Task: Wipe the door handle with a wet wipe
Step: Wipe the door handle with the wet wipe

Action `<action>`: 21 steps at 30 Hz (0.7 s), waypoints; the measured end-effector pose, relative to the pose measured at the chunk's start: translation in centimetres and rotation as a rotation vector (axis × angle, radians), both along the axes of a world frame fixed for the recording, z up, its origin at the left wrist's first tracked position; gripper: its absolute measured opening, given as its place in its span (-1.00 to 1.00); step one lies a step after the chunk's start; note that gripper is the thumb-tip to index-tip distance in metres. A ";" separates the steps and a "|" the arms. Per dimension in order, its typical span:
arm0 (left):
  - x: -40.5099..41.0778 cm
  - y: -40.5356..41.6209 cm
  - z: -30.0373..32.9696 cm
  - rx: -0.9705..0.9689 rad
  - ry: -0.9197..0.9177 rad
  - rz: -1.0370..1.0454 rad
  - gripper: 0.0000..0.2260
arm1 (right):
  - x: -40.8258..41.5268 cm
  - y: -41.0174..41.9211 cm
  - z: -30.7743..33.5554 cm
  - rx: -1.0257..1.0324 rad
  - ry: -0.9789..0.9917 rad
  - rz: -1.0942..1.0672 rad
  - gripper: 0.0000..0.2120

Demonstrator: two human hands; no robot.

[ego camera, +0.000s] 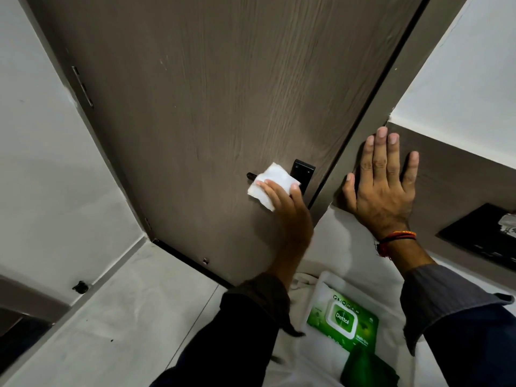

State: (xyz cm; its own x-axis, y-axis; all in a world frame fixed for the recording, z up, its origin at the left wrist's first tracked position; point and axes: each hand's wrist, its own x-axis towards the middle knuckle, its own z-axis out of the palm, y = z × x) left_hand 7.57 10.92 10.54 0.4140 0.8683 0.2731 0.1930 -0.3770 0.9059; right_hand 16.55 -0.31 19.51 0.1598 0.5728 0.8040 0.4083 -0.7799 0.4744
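Observation:
A black lever door handle with its backplate sits on the right side of a brown wood-grain door. My left hand presses a folded white wet wipe over the lever, so only the lever's left tip and the top of the plate show. My right hand lies flat with fingers spread on the brown door frame to the right, holding nothing.
A green pack of wet wipes lies on a white cloth on the pale floor below the handle. White walls flank the door. A dark shelf juts out at the right. A black door stop sits low on the left.

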 end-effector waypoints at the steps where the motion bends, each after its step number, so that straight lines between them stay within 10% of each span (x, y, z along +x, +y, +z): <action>1: -0.4 -1.2 -0.1 -0.031 0.010 -0.087 -0.43 | 0.0 0.0 0.0 0.000 -0.004 -0.002 -0.29; 10: -0.4 4.8 -0.1 0.244 0.056 0.080 -0.51 | 0.2 0.0 -0.2 0.009 -0.038 -0.006 -0.29; 15: -1.6 0.8 -2.7 0.002 -0.073 -0.273 -0.30 | 0.1 -0.2 -0.4 0.011 -0.043 -0.031 -0.29; 21: -5.5 8.8 -6.9 0.706 0.218 -0.528 -0.43 | -0.1 -1.0 -0.6 0.014 -0.061 -0.064 -0.28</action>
